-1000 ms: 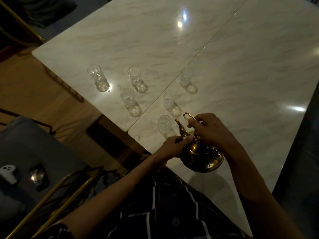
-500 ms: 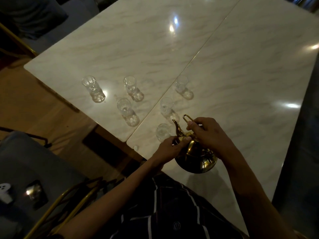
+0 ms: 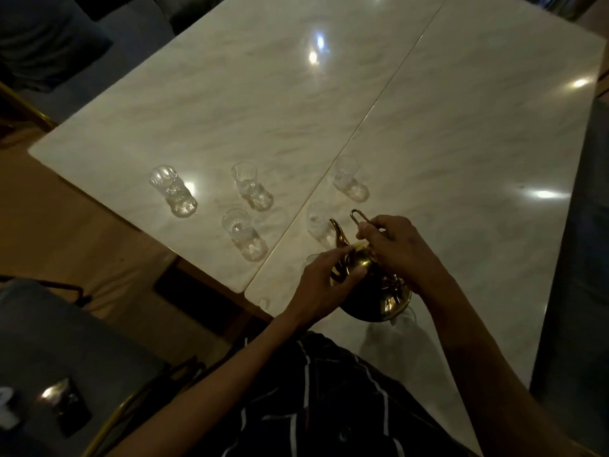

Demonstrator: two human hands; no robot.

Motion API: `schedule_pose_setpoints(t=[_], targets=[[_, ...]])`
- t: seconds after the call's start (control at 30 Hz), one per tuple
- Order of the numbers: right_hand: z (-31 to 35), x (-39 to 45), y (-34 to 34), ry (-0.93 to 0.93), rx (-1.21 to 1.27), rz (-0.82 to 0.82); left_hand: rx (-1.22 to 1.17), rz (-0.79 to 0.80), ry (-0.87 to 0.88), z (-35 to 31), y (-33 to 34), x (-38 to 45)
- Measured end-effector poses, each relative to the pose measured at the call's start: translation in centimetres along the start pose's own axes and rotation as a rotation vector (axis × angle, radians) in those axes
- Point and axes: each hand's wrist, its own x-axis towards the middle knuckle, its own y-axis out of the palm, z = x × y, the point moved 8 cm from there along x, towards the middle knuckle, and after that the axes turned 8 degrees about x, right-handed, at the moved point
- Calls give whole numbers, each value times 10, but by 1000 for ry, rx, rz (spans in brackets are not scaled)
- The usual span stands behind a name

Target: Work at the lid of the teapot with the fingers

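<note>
A shiny brass teapot (image 3: 379, 298) is tilted forward over the near edge of the marble table (image 3: 445, 143), its curved spout (image 3: 339, 234) pointing toward a small glass (image 3: 318, 222). My right hand (image 3: 400, 252) grips the teapot's thin wire handle (image 3: 359, 215). My left hand (image 3: 324, 282) presses its fingers on the lid and neck of the pot. Another glass (image 3: 311, 258) sits just under the spout, mostly hidden behind my left hand.
Several more small clear glasses stand on the table: one at the far left (image 3: 171, 189), two in the middle (image 3: 252, 186) (image 3: 242, 234), one beyond the pot (image 3: 349, 178). A grey chair seat (image 3: 49, 357) with a dark shiny object (image 3: 67, 405) is at lower left.
The teapot has tipped further forward and lifted slightly, its spout now nearer the glass ahead. The near glass is now mostly covered by my left hand. The view has shifted a little.
</note>
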Motion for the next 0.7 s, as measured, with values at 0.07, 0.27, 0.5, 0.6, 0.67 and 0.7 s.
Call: schedule_pose_setpoints(t=[0.07,0.27,0.5,0.6,0.67,0.7], targets=[[-1,8,0,14,-26,-15,15,55,9,2,1,5],[-2,29,2,61,-63,-22,10,104,58,4,0,19],[0,46,2,98,-55,-41,-56,100,135,0,-10,37],[0,54,4,96,-61,-41,-65,119,128,4,-12,46],[1,59,5,105,-61,-45,-72,137,125,6,-13,51],[1,61,6,109,-60,-50,-78,146,123,7,-12,53]])
